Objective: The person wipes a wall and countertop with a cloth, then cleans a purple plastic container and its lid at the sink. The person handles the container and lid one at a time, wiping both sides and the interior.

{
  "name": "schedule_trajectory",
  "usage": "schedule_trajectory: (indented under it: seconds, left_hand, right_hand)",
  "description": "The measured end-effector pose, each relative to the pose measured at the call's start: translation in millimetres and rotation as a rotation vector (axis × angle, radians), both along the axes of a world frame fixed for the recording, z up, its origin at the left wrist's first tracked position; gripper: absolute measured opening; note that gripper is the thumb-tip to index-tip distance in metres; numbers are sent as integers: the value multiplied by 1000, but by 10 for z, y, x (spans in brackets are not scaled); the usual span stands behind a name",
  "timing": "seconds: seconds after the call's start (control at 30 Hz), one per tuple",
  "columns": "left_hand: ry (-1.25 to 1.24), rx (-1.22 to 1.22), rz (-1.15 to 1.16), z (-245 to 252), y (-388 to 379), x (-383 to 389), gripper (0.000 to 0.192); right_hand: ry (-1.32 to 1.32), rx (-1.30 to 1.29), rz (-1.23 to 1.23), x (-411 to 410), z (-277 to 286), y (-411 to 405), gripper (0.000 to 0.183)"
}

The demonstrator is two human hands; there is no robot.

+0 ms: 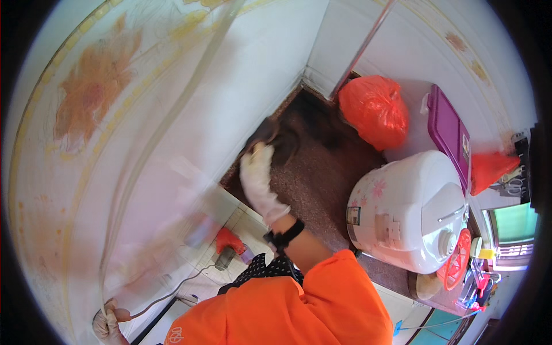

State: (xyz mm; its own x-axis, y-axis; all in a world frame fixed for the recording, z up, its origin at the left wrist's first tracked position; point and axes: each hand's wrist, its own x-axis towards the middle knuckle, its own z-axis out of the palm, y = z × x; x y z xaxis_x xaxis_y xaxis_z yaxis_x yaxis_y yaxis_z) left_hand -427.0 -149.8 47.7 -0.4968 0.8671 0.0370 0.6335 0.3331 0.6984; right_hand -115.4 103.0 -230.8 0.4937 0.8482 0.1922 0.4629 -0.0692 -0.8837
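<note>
My right hand (257, 166), in a pale glove, reaches onto the dark speckled countertop (308, 189) beside the wall; a dark, blurred cloth-like thing (264, 131) lies at its fingertips, and motion blur hides how the fingers meet it. At the lower left, my left hand (110, 321), gloved too, is closed around a pale hose or cable (113, 233) that runs up along the tiled wall. A thin grey cord (172, 293) leads from near that hand towards the floor.
A white rice cooker (403, 213) stands on the counter at the right. Behind it are a knotted red plastic bag (375, 111) and a container with a purple lid (448, 133). A red basket (458, 258) sits farther along. On the floor lies a small red bag (228, 240).
</note>
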Motion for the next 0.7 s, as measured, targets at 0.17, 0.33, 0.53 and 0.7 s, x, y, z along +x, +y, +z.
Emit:
schedule_trajectory:
  seconds: [0.17, 0.33, 0.53, 0.7]
  left_hand:
    - [68, -85, 74, -80, 100, 4, 27]
    - [11, 95, -112, -592, -200, -680, 22]
    - [61, 63, -97, -605, -179, -648, 22]
    - [67, -100, -32, -313, -17, -266, 29]
  right_hand:
    - [583, -50, 189, -243, -341, -536, 29]
    - [1084, 229, -90, 529, 778, -496, 7]
    - [-428, -43, 140, 844, 474, 199, 63]
    - [-846, -213, 99, 989, -321, 192, 46]
